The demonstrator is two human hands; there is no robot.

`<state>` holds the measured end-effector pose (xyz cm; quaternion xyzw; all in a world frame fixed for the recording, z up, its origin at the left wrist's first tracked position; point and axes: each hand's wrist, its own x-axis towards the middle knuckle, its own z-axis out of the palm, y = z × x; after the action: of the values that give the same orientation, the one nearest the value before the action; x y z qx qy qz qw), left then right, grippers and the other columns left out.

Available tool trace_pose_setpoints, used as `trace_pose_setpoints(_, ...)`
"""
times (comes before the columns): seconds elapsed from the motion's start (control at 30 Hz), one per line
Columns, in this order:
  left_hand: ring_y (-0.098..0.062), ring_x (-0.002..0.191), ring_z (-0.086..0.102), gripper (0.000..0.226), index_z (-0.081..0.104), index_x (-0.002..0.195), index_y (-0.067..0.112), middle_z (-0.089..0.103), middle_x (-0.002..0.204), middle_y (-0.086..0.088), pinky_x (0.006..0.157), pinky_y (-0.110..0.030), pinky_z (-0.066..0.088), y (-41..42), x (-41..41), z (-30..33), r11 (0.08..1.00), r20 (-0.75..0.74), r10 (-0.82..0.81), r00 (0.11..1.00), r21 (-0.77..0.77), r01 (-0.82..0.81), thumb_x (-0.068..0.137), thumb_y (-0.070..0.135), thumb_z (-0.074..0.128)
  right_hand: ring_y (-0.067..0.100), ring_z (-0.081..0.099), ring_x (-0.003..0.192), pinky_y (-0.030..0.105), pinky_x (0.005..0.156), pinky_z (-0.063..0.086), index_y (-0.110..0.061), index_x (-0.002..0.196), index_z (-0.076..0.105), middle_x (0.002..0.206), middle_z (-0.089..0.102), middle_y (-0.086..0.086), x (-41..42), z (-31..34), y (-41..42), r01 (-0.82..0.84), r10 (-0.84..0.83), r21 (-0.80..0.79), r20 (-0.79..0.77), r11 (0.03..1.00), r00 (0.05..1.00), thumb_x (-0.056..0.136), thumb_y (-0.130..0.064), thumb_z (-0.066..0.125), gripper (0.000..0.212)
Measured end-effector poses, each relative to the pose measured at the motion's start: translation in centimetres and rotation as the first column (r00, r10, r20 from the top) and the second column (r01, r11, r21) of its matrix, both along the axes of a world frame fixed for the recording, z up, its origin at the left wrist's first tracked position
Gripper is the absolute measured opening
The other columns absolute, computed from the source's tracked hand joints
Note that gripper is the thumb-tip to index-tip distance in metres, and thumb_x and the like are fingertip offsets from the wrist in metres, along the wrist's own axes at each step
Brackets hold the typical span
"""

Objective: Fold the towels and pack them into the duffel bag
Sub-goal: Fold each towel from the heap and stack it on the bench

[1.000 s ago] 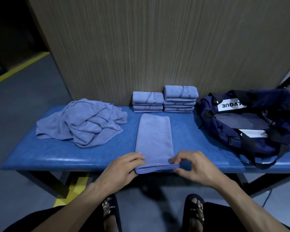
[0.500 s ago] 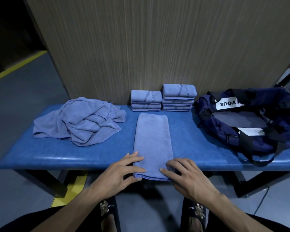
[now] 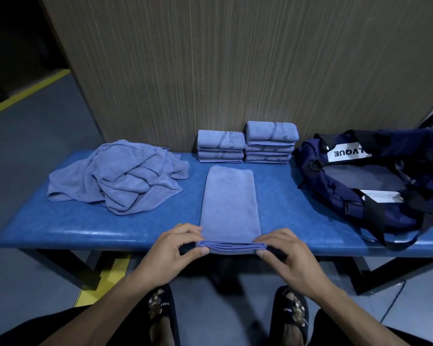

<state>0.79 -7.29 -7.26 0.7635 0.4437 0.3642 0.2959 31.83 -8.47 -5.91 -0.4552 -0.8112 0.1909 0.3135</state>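
Since half a second ago, both hands are leaving their flat press on the towel's near end and are now pinching its corners: the left hand (image 3: pixel 179 248) is gripping the near left corner between thumb and curled fingers, and the right hand (image 3: pixel 280 249) is doing the same at the near right corner. That long folded towel (image 3: pixel 230 203) is lying lengthwise across the blue bench (image 3: pixel 85 228), its layered near edge lifting slightly at the bench's front lip. To fold it well, both corners probably ought to be travelling forward together, keeping the layers aligned. Further off, a heap of unfolded towels (image 3: pixel 125 176) is waiting at left, two stacks of folded towels (image 3: pixel 245 146) are sitting against the wall, and the duffel bag (image 3: pixel 360 186) is resting open at right.
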Motion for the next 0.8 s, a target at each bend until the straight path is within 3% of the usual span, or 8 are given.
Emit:
trace_pose_setpoints(0.1, -0.013, 0.105, 0.061, 0.038, 0.071, 0.087, 0.019, 0.067, 0.095, 0.011, 0.09, -0.031, 0.049, 0.1, 0.2, -0.4, 0.998, -0.055, 0.049, 0.997, 0.039, -0.047, 0.095, 0.054, 0.06, 0.009, 0.06, 0.093, 0.019, 0.08, 0.043, -0.033, 0.088, 0.069, 0.09, 0.068, -0.021, -0.2, 0.3, 0.2, 0.059, -0.062, -0.075, -0.037, 0.995, 0.997, 0.096, -0.034, 0.067, 0.009)
trace_pose_setpoints(0.23, -0.012, 0.098, 0.052, 0.045, 0.054, 0.071, 0.021, 0.055, 0.078, 0.009, 0.081, -0.025, 0.043, 0.3, 0.9, -0.2, 0.99, -0.132, 0.136, 0.982, -0.011, -0.139, 0.096, 0.059, 0.049, 0.011, 0.057, 0.083, 0.015, 0.07, 0.039, -0.028, 0.074, 0.064, 0.075, 0.063, -0.016, -0.7, 0.7, 0.6, 0.166, -0.174, -0.181, -0.028, 0.969, 0.984, 0.095, -0.032, 0.069, 0.022)
trace_pose_setpoints(0.33, -0.008, 0.094, 0.049, 0.042, 0.045, 0.066, 0.026, 0.054, 0.082, 0.019, 0.078, -0.021, 0.038, 0.5, 1.7, 0.2, 0.977, -0.152, 0.2, 0.968, -0.048, -0.21, 0.098, 0.053, 0.051, 0.012, 0.051, 0.07, 0.018, 0.063, 0.037, -0.02, 0.067, 0.057, 0.064, 0.054, -0.005, -1.2, 0.9, 1.0, 0.219, -0.233, -0.254, -0.03, 0.942, 0.972, 0.097, -0.033, 0.065, 0.033)
trace_pose_setpoints(0.43, -0.005, 0.091, 0.049, 0.044, 0.042, 0.063, 0.025, 0.055, 0.082, 0.027, 0.079, -0.027, 0.036, 1.0, 2.2, 0.3, 0.964, -0.201, 0.249, 0.947, -0.047, -0.263, 0.099, 0.046, 0.054, 0.008, 0.037, 0.054, 0.02, 0.053, 0.033, -0.012, 0.065, 0.05, 0.053, 0.04, -0.008, -1.9, 1.3, 1.4, 0.285, -0.312, -0.321, -0.035, 0.903, 0.95, 0.096, -0.035, 0.064, 0.041)
trace_pose_setpoints(0.57, -0.007, 0.082, 0.05, 0.049, 0.043, 0.061, 0.018, 0.052, 0.062, 0.01, 0.075, -0.032, 0.038, 1.6, 2.6, 0.3, 0.946, -0.21, 0.299, 0.931, -0.061, -0.318, 0.098, 0.046, 0.058, 0.009, 0.036, 0.052, 0.023, 0.052, 0.031, -0.007, 0.065, 0.048, 0.052, 0.039, -0.006, -2.5, 1.6, 2.2, 0.367, -0.392, -0.381, 0.015, 0.848, 0.92, 0.094, -0.038, 0.063, 0.045)
trace_pose_setpoints(0.7, -0.011, 0.076, 0.05, 0.049, 0.047, 0.065, 0.015, 0.054, 0.06, 0.005, 0.072, -0.036, 0.045, 2.0, 3.0, 0.5, 0.934, -0.233, 0.339, 0.912, -0.037, -0.356, 0.093, 0.054, 0.054, 0.014, 0.041, 0.056, 0.034, 0.057, 0.037, -0.01, 0.065, 0.048, 0.05, 0.042, -0.005, -3.1, 1.8, 2.5, 0.44, -0.452, -0.398, 0.069, 0.805, 0.889, 0.092, -0.04, 0.062, 0.043)
trace_pose_setpoints(0.8, -0.012, 0.074, 0.049, 0.044, 0.046, 0.064, 0.016, 0.054, 0.059, 0.004, 0.068, -0.036, 0.045, 2.1, 3.2, 0.7, 0.919, -0.264, 0.368, 0.892, -0.046, -0.392, 0.094, 0.045, 0.062, 0.017, 0.051, 0.061, 0.033, 0.057, 0.039, -0.02, 0.073, 0.056, 0.051, 0.055, -0.008, -3.3, 1.7, 2.6, 0.459, -0.47, -0.401, 0.076, 0.793, 0.879, 0.088, -0.035, 0.063, 0.023)
